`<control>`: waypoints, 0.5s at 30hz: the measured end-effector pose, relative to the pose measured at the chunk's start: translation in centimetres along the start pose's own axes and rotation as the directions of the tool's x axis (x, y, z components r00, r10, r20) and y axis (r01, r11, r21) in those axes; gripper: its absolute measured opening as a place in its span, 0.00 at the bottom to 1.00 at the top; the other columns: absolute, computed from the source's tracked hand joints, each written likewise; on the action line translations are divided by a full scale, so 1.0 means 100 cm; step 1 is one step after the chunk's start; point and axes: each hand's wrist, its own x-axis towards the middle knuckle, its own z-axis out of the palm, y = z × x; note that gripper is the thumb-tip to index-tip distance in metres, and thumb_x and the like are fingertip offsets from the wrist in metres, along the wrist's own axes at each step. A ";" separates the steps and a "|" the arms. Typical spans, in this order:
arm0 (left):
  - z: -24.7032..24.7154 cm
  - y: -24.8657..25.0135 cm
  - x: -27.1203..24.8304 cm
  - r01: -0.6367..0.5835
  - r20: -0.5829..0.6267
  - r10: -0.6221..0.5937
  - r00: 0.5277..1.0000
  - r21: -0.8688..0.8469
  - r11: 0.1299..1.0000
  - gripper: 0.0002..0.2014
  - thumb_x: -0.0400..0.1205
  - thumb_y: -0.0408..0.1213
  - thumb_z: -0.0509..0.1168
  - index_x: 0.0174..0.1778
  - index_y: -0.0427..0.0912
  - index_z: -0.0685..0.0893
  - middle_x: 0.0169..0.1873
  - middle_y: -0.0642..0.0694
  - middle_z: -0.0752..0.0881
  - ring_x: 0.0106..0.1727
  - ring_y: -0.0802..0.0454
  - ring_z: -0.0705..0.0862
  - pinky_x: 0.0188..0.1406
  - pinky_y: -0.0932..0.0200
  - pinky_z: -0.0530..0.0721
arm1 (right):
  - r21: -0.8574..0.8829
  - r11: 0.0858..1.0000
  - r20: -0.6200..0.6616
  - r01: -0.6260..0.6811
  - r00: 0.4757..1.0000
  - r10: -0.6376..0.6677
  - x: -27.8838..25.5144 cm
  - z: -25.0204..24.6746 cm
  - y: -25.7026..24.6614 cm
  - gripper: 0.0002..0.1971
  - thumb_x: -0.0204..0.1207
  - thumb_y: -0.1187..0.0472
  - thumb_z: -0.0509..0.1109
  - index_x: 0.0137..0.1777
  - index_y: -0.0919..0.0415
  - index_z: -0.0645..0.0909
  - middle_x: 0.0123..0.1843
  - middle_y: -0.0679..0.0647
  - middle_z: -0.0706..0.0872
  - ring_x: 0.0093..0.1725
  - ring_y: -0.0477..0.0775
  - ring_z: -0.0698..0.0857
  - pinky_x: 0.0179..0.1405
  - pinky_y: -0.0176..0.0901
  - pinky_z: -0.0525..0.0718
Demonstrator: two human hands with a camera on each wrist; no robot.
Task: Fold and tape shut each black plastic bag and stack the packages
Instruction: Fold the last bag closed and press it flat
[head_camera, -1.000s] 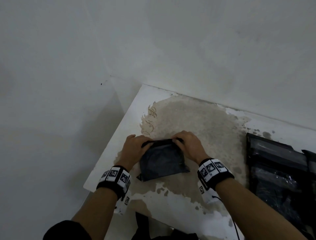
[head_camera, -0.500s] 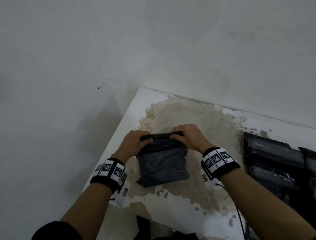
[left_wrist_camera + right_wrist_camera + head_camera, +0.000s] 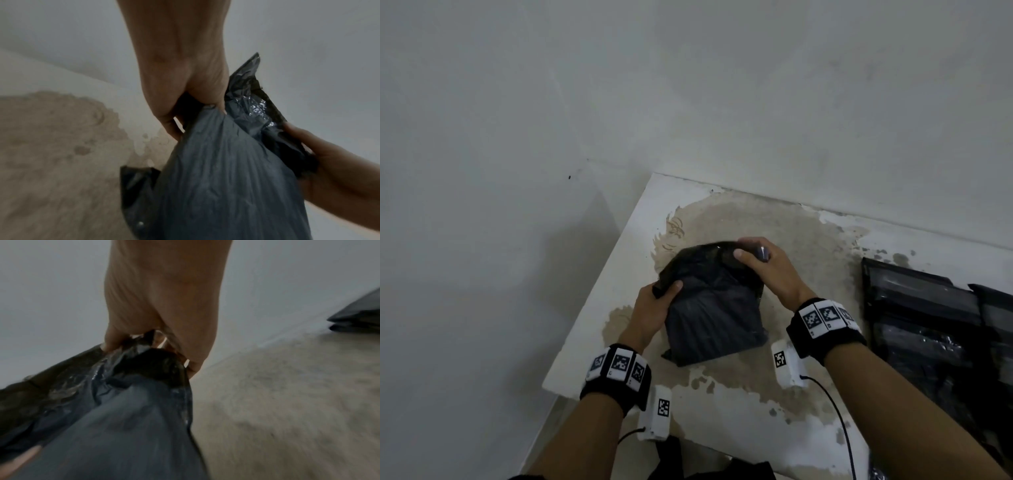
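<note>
My left hand (image 3: pixel 650 310) pinches the near-left corner of the black plastic bag (image 3: pixel 714 308), which lies on the stained bench (image 3: pixel 619 260) between both hands. My right hand (image 3: pixel 767 270) clenches the bunched far edge. The film looks thin, soft and slick, so I judge it best held at the gathered top. I cannot see its contents or any tape. Finished packages (image 3: pixel 928 318) at right are cut off.

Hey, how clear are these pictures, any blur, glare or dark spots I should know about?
Head view: dim, even light, fairly sharp; soft shadow on the wall left of the table. Left wrist view: black bag slightly soft, small glare specks near the left hand. Right wrist view: blurred throughout, the right hand and tabletop smeared.
</note>
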 end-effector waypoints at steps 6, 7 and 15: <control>0.002 -0.012 -0.002 0.058 0.020 -0.057 0.998 -0.054 0.997 0.13 0.83 0.44 0.72 0.56 0.38 0.90 0.51 0.42 0.92 0.53 0.45 0.91 0.56 0.48 0.89 | 0.109 0.963 0.094 -0.248 0.967 0.238 -0.028 0.014 0.033 0.20 0.76 0.50 0.80 0.65 0.55 0.86 0.59 0.52 0.93 0.57 0.53 0.92 0.54 0.43 0.89; 0.002 -0.013 -0.003 0.057 0.034 -0.055 0.998 -0.046 0.997 0.14 0.83 0.43 0.72 0.58 0.37 0.90 0.52 0.42 0.92 0.54 0.45 0.91 0.56 0.50 0.89 | 0.145 0.952 0.077 -0.271 0.962 0.262 -0.032 0.018 0.037 0.17 0.77 0.53 0.79 0.64 0.57 0.87 0.58 0.52 0.93 0.56 0.54 0.92 0.51 0.41 0.89; 0.002 -0.023 -0.015 0.049 0.110 -0.052 0.993 0.035 0.998 0.08 0.83 0.44 0.72 0.54 0.46 0.89 0.50 0.47 0.92 0.53 0.49 0.90 0.50 0.60 0.88 | 0.493 0.803 -0.027 -0.335 0.916 0.399 -0.052 0.027 0.063 0.12 0.80 0.65 0.74 0.62 0.67 0.87 0.56 0.64 0.92 0.54 0.63 0.92 0.52 0.50 0.90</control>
